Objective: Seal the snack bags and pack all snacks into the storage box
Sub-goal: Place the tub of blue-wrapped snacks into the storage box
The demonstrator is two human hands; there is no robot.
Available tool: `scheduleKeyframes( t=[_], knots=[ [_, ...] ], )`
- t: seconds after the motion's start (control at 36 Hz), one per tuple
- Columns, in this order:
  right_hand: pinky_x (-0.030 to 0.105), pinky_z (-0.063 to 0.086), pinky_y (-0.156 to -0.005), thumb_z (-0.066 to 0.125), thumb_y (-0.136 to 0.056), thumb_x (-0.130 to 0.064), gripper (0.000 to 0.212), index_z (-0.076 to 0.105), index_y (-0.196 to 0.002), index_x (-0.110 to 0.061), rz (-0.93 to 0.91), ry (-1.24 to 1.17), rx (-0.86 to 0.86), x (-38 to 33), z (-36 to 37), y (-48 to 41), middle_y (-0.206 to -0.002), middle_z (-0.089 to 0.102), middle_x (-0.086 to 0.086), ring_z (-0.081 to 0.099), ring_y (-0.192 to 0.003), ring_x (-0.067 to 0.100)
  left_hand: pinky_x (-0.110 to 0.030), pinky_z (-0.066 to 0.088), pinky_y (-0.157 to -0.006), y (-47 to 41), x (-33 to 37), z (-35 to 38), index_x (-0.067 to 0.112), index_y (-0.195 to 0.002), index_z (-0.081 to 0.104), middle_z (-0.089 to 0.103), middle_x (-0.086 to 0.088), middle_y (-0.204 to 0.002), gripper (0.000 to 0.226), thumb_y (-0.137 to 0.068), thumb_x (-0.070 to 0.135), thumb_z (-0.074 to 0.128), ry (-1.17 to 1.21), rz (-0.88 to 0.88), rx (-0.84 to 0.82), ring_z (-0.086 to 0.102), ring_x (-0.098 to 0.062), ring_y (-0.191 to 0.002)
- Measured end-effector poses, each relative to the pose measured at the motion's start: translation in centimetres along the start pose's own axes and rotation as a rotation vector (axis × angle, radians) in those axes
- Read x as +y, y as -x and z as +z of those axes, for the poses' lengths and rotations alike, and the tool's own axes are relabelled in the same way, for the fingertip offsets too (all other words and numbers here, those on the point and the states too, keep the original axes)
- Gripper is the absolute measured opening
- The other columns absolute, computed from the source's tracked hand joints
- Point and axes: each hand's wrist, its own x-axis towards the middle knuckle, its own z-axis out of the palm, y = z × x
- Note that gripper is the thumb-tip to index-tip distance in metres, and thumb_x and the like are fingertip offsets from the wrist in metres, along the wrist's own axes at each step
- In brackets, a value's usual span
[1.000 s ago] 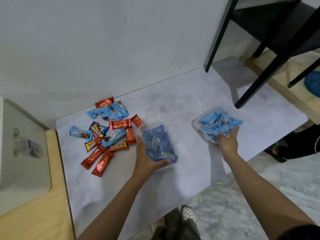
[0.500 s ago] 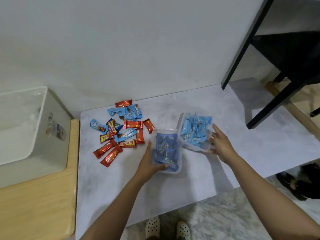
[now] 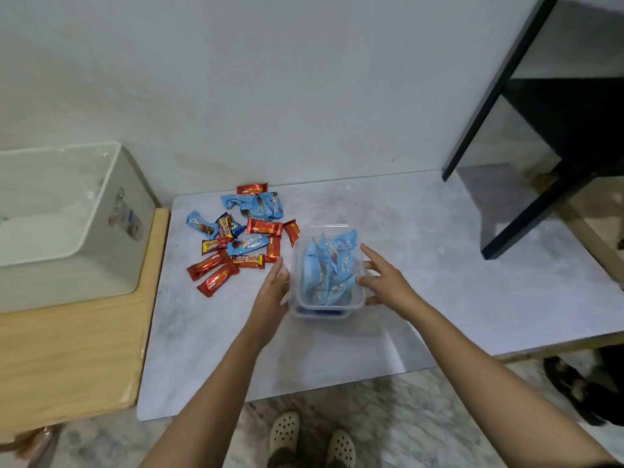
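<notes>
Fingers (image 3: 279, 270) lie straight, left hand (image 3: 273, 293) and right hand (image 3: 385, 282) flanking snack tub (image 3: 329, 305), lengthwise toward wall (image 3: 304, 96).

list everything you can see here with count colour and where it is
upper clear tub: one, clear, stacked on another tub mid-table
light blue packets: several, light blue, inside the upper tub
lower clear tub: one, clear with dark blue contents, under the upper tub
loose snacks: a dozen or so, red and blue, piled left of the tubs
storage box: one, white, open, on the wooden top at left
wooden top: one, light wood, left of the table
table: one, pale grey, middle
black frame: one, black, upper right
clogs: two, pale, on the floor, bottom edge
left hand: fingers straight against the tubs' left side
right hand: fingers spread, touching the upper tub's right side
</notes>
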Motion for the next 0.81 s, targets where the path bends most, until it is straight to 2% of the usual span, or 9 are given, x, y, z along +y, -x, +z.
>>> scheduleKeyframes(
  t=[0.11, 0.19, 0.28, 0.33, 0.39, 0.47, 0.56, 0.67, 0.81],
  knots=[
    [0.028, 0.054, -0.074, 0.056, -0.092, -0.011, 0.065, 0.027, -0.146, -0.03, -0.06, 0.127, -0.049, 0.1, 1.1, 0.3, -0.129, 0.05, 0.007, 0.056, -0.103, 0.017, -0.043, 0.043, -0.102, 0.2, 0.5, -0.3, 0.038, -0.143, 0.024, 0.047, 0.002, -0.139, 0.055, -0.093, 0.038, 0.047, 0.113, -0.011, -0.091, 0.048, -0.021, -0.125],
    [0.034, 0.043, -0.1, 0.054, -0.093, -0.015, 0.066, 0.019, -0.147, -0.028, -0.115, 0.181, -0.087, 0.3, 1.4, 0.4, -0.144, 0.041, 0.007, 0.045, -0.126, 0.022, -0.033, 0.05, -0.087, 0.3, 0.6, -0.2, 0.034, -0.144, 0.024, 0.053, 0.001, -0.133, 0.057, -0.093, 0.029, 0.049, 0.098, -0.006, -0.087, 0.054, -0.02, -0.119],
    [0.022, 0.048, -0.081, 0.049, -0.096, -0.013, 0.065, 0.014, -0.147, -0.035, -0.084, 0.105, -0.178, 0.2, 1.3, 0.8, -0.141, 0.037, -0.005, 0.045, -0.128, 0.019, -0.028, 0.052, -0.081, 0.4, 0.8, -0.1, 0.034, -0.144, 0.024, 0.055, 0.0, -0.131, 0.056, -0.095, 0.023, 0.049, 0.105, -0.026, -0.082, 0.056, -0.017, -0.116],
    [0.018, 0.053, -0.064, 0.046, -0.096, -0.008, 0.062, 0.019, -0.14, -0.043, -0.054, 0.008, -0.229, 0.2, 1.1, 1.0, -0.129, 0.05, -0.005, 0.059, -0.106, 0.01, -0.029, 0.052, -0.081, 0.6, 0.9, 0.0, 0.034, -0.143, 0.026, 0.056, -0.001, -0.129, 0.056, -0.095, 0.017, 0.048, 0.114, -0.035, -0.075, 0.057, -0.017, -0.115],
    [0.017, 0.053, -0.056, 0.045, -0.095, -0.002, 0.06, 0.023, -0.132, -0.045, -0.053, -0.034, -0.253, 0.1, 0.9, 1.0, -0.112, 0.058, -0.006, 0.063, -0.088, 0.002, -0.032, 0.051, -0.086, 0.8, 1.0, -0.1, 0.035, -0.142, 0.029, 0.058, -0.004, -0.127, 0.056, -0.094, 0.013, 0.048, 0.117, -0.041, -0.071, 0.058, -0.019, -0.114],
    [0.022, 0.056, -0.062, 0.052, -0.093, -0.004, 0.065, 0.023, -0.142, -0.037, -0.04, -0.023, -0.251, 0.1, 0.5, 0.6, -0.118, 0.06, -0.001, 0.064, -0.092, 0.007, -0.039, 0.048, -0.094, 1.1, 1.2, -0.4, 0.037, -0.139, 0.034, 0.058, -0.007, -0.127, 0.059, -0.091, 0.008, 0.051, 0.109, -0.047, -0.065, 0.058, -0.021, -0.114],
    [0.03, 0.057, -0.073, 0.056, -0.091, -0.009, 0.07, 0.022, -0.145, -0.039, -0.042, 0.001, -0.24, -0.6, 0.1, 0.3, -0.11, 0.065, -0.004, 0.065, -0.098, 0.011, -0.037, 0.049, -0.092, 1.7, 2.0, -0.6, 0.039, -0.135, 0.039, 0.06, -0.006, -0.125, 0.061, -0.088, 0.001, 0.051, 0.144, -0.024, -0.064, 0.059, -0.021, -0.113],
    [0.021, 0.051, -0.064, 0.057, -0.091, -0.01, 0.066, 0.029, -0.141, -0.043, -0.113, 0.024, -0.246, -3.3, 0.1, 0.3, -0.098, 0.064, -0.007, 0.064, -0.087, 0.005, -0.042, 0.047, -0.098, 2.1, 3.9, -1.5, 0.039, -0.131, 0.043, 0.058, -0.008, -0.122, 0.06, -0.086, 0.0, 0.052, 0.169, 0.047, -0.047, 0.057, -0.024, -0.114],
    [0.017, 0.048, -0.062, 0.057, -0.091, -0.015, 0.066, 0.027, -0.142, -0.045, -0.21, 0.069, -0.271, -8.5, 1.5, 0.2, -0.102, 0.059, -0.003, 0.06, -0.092, 0.004, -0.05, 0.046, -0.1, 2.1, 7.9, -4.1, 0.036, -0.134, 0.042, 0.056, -0.013, -0.121, 0.063, -0.084, 0.0, 0.055, 0.194, 0.158, -0.024, 0.056, -0.03, -0.113]
  ],
)
